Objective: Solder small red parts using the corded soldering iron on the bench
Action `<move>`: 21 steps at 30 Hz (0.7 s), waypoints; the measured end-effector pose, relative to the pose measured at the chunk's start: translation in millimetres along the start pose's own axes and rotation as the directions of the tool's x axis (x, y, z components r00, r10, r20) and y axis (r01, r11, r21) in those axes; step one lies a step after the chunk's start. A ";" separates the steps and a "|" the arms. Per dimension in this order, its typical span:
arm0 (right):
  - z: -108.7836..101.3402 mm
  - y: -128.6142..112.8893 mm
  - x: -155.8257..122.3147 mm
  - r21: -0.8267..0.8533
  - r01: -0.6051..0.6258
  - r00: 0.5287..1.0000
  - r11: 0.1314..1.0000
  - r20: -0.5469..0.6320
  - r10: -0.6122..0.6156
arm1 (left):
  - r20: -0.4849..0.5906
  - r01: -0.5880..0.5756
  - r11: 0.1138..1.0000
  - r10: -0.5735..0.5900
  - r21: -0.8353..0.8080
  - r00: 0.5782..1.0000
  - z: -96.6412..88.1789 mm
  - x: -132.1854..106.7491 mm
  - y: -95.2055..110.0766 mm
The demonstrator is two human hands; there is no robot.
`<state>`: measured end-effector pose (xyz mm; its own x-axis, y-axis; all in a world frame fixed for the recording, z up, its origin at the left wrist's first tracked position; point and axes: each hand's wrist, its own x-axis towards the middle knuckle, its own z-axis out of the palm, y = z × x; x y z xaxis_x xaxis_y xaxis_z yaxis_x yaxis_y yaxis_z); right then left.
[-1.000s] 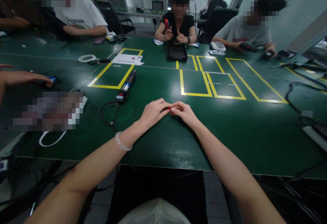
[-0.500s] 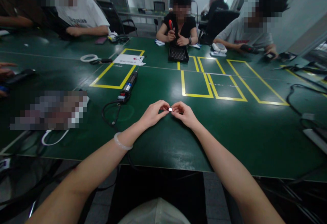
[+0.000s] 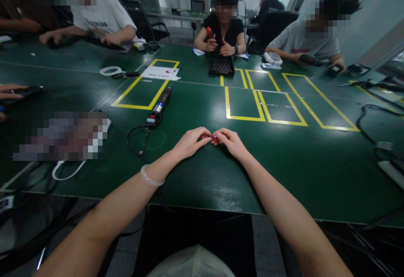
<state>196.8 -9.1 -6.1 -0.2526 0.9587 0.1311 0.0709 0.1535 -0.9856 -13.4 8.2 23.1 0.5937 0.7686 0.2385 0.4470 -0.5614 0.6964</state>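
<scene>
Between my fingertips is a small red and silvery piece (image 3: 213, 136), too small to make out its kind. My left hand (image 3: 193, 140) pinches at its left side with thumb and fingers, a pale bangle (image 3: 151, 177) round that forearm. From the right, my right hand (image 3: 229, 141) closes thumb and fingers on the same piece. Both hands are held close together just over the green table (image 3: 217, 176). To the left of my left hand lies a pen-shaped electric screwdriver (image 3: 161, 102) with a black cable.
Yellow tape frames (image 3: 246, 118) mark the table. A white paper (image 3: 160, 73) and a white ring-shaped cable (image 3: 110, 71) lie further off. Across the table, a person holds a red-handled tool (image 3: 209, 32) above a black tray (image 3: 221, 73). Cables (image 3: 366, 119) run along the right.
The small piece has turned between my fingers; its red part shows more and its bright silvery side less. A person at the back left has spread their hands along a dark object.
</scene>
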 end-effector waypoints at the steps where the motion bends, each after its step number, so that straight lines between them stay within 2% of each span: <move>1: -0.5 0.0 0.3 0.001 0.001 1.000 1.000 0.005 -0.001 | 0.005 0.000 1.000 0.000 0.005 1.000 0.0 0.0 -0.2; 8: -4.2 -1.3 -1.4 0.026 -0.002 0.998 1.000 0.056 0.001 | 0.032 -0.051 0.999 0.050 0.014 0.998 -0.5 -1.6 -2.8; 11: -4.5 -0.5 -1.1 0.034 -0.001 0.999 0.999 0.034 0.000 | 0.022 -0.084 0.990 0.082 0.112 0.996 -5.5 -1.4 -2.6; 13: -4.5 0.9 -0.5 0.061 -0.010 1.000 0.998 0.009 0.010 | -0.044 -0.059 0.975 0.070 0.215 0.997 -14.4 -0.5 -4.4; 16: -4.8 3.4 0.4 0.104 -0.037 0.999 0.994 -0.013 0.038 | -0.248 0.086 0.922 0.011 0.379 0.969 -37.2 0.1 -14.2; 19: -5.4 5.9 1.1 0.131 -0.057 0.998 0.990 -0.015 0.059 | -0.444 0.323 0.818 -0.094 0.476 0.891 -66.9 -4.3 -33.9; 21: -5.9 7.6 1.4 0.135 -0.066 0.998 0.989 -0.004 0.067 | -0.517 0.484 0.727 -0.207 0.486 0.831 -86.2 -10.6 -50.7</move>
<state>202.6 -5.1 -12.8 -0.2433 0.9678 0.0650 -0.0440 0.0560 -0.9975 -100.1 55.0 43.6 0.0549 0.9133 0.4036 0.9380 -0.1858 0.2928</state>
